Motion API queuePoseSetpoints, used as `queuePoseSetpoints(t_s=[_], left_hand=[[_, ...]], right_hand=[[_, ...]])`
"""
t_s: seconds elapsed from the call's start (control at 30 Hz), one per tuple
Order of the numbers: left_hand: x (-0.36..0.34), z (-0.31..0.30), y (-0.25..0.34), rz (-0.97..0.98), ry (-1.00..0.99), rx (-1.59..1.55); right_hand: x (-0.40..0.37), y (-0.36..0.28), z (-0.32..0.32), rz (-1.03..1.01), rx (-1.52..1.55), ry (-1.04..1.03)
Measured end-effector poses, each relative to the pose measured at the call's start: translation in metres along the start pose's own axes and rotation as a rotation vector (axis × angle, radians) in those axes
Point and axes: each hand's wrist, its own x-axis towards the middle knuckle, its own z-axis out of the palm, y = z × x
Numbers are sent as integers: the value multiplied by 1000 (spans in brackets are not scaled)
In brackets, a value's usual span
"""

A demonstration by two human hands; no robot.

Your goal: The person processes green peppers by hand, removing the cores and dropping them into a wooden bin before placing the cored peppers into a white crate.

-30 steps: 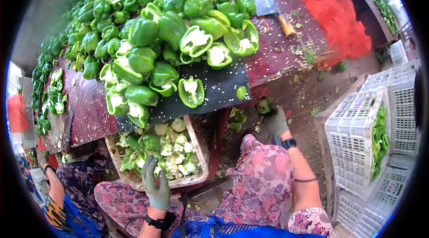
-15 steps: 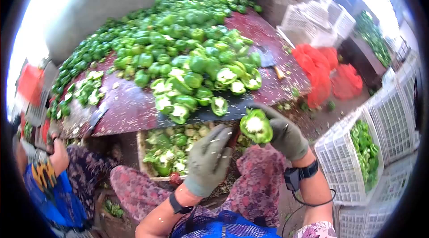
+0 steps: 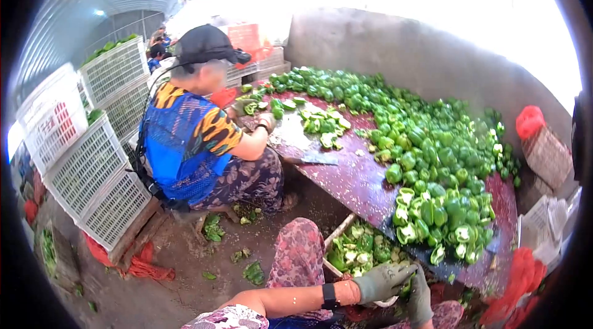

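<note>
Fingers (image 3: 404, 270) of gloved left hand (image 3: 383, 281) curled against right hand (image 3: 420, 299), grip unclear, just beside tub (image 3: 338, 232) of pepper scraps (image 3: 355, 254) under worktop's (image 3: 352, 181) near edge; concrete wall (image 3: 395, 45) behind.

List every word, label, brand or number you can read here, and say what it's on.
No text can be read in this view.
Red box behind the co-worker: washed out by glare, any print too blurred to read.
Crates: no labels show.
Cap and blue vest: no lettering shows.
</note>
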Motion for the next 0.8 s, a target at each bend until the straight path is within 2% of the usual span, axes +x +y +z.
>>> queuePoseSetpoints(t_s=[0.03,0.07,0.1,0.13,0.2,0.23,0.33,0.43,0.53,0.57,0.67,0.7,0.8], left_hand=[[-4,0,-4,27,28,34],[-3,-10,-1,-41,-90,49],[-2,-17,0,-72,-141,58],[-1,-22,0,-102,-194,64],[-5,-30,-2,-79,-163,86],[-7,-32,-3,-65,-149,95],[-11,-40,-4,-22,-46,43],[-11,-57,-3,-95,-128,-51],[-16,-46,-16,-95,33,-146],[-16,-42,-21,-163,36,-209],[-24,-48,-19,-256,116,-320],[-25,-50,-19,-286,111,-341],[-24,-69,-11,-448,40,-482]], right_hand=[[1,-10,1,87,-106,-76],[-4,-28,4,176,-214,-149],[-6,-41,19,53,-281,-92],[-7,-50,28,56,-285,-75],[-8,-60,40,67,-292,-34],[-8,-59,43,89,-162,-23],[-3,-53,39,169,-156,-72],[-1,-58,47,196,-132,-53],[1,-41,49,-368,-494,-125],[12,-42,53,153,68,-47],[8,-59,75,390,310,86],[9,-61,65,394,118,-3],[7,-69,89,-190,-528,118]])
